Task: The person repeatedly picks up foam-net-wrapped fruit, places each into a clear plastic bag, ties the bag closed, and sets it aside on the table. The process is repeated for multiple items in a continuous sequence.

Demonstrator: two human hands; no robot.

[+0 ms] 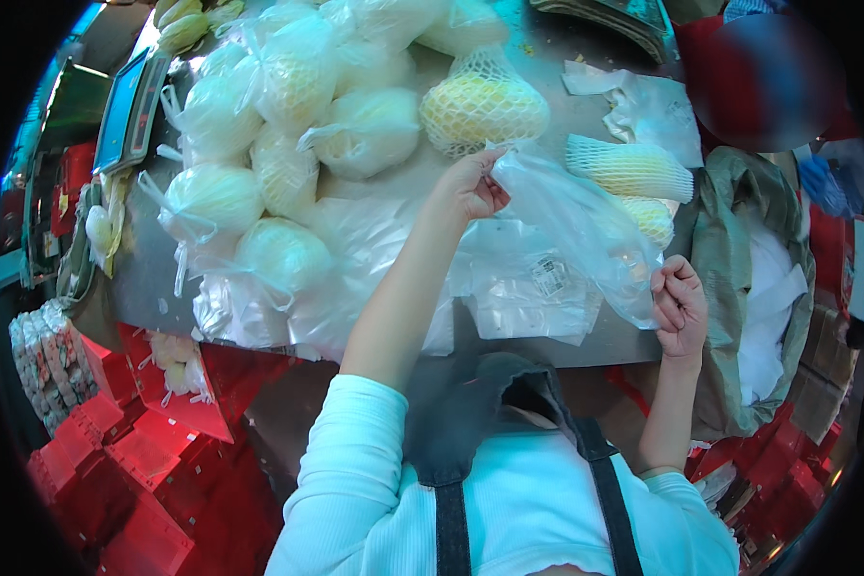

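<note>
A clear plastic bag [569, 216] is stretched slantwise between my two hands above the metal table [623, 353]. My left hand [479, 187] pinches one end of it, just below a pale yellow bundle in white foam netting [482, 104]. At the lower right, my right hand [678, 306] grips the bag's other end between bent fingers. Under the bag lie flat plastic bags [540, 288], one with a printed label. Behind it are further yellowish items in foam net sleeves [630, 169], partly hidden by the film.
Tied plastic bags of netted pale produce [288, 79] pile up at the left and back. A scale with a blue screen [121, 111] stands at the left edge. An open green sack [720, 216] is to the right. Red crates [158, 461] stack below left. A crumpled bag [655, 111] lies back right.
</note>
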